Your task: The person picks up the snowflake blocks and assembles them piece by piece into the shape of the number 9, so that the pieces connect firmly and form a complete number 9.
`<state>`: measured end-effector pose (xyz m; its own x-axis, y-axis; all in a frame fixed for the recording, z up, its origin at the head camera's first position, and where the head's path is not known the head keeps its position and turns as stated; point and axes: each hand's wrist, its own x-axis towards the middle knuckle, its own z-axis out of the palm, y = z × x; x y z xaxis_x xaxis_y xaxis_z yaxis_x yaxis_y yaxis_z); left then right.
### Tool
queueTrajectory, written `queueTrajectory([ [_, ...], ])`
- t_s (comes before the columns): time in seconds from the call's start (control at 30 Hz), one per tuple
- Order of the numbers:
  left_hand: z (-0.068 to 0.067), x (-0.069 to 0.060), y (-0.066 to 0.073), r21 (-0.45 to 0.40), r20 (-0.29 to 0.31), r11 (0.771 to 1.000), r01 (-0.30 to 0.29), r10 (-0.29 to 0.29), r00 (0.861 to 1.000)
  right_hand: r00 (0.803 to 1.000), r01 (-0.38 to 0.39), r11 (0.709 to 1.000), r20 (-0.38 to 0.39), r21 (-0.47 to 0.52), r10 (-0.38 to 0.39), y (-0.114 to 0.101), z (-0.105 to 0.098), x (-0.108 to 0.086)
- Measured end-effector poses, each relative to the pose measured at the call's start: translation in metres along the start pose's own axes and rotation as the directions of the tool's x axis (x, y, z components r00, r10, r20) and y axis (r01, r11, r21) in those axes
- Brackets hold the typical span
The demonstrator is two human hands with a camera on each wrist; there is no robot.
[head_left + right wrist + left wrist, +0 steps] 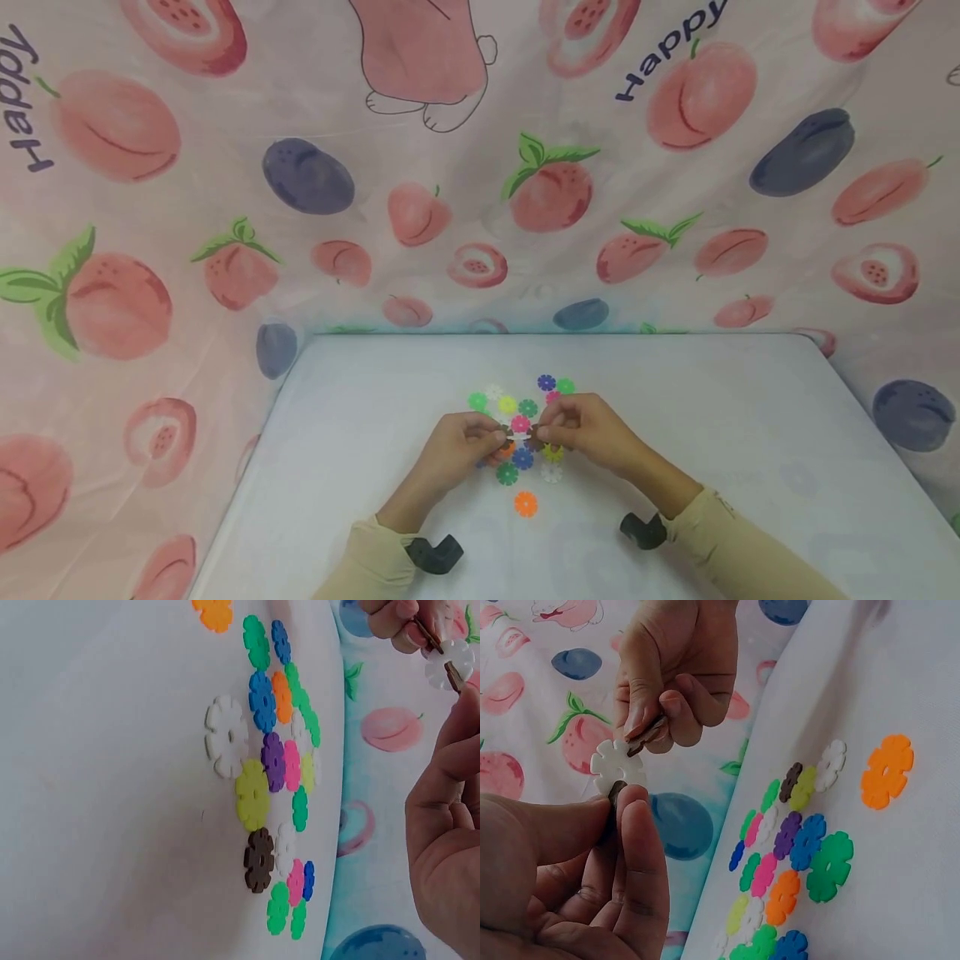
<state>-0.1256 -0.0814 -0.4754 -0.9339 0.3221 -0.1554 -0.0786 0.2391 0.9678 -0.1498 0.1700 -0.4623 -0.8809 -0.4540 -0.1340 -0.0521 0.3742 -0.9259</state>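
Note:
Both hands are raised over the table. A white plastic snowflake disc [619, 765] is held between them, with a brown disc at each side of it. My left hand [456, 446] pinches one brown snowflake disc [615, 801] between thumb and fingers. The other brown snowflake disc [649, 735] is pinched by my right hand [596, 429]. In the right wrist view the edges of both brown discs meet the white disc [450, 664]. How deep the slots sit in each other cannot be told. Fingers cover much of the brown discs.
Below the hands, many-coloured snowflake discs lie in a loose cluster on the white table [360, 392]. An orange disc [526, 504] lies nearest the front, and a loose brown disc [259, 860] is among the others. A fruit-print cloth [480, 208] hangs behind the table.

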Motion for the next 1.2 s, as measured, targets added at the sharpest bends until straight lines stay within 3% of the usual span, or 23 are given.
queueTrajectory([
  [0.3, 0.001, 0.001, 0.001, 0.015, -0.008, 1.0, -0.004, 0.004, 1.0, 1.0, -0.015, 0.998, 0.006, 0.062, 0.014, -0.005, 0.005, -0.003],
  [0.9, 0.009, -0.002, 0.001, 0.029, -0.051, 0.998, -0.059, 0.06, 0.997, 0.999, -0.012, 0.999, -0.037, 0.036, 0.013, -0.008, 0.014, -0.002],
  [1.03, 0.007, -0.003, 0.002, 0.015, -0.032, 0.999, -0.046, 0.047, 0.998, 1.0, 0.009, 0.997, -0.011, 0.076, -0.008, -0.004, 0.013, -0.002],
  [1.2, 0.001, -0.002, 0.002, -0.018, 0.051, 1.0, -0.006, 0.007, 0.999, 0.999, 0.021, 0.991, 0.035, 0.129, -0.025, -0.001, 0.009, -0.003],
])
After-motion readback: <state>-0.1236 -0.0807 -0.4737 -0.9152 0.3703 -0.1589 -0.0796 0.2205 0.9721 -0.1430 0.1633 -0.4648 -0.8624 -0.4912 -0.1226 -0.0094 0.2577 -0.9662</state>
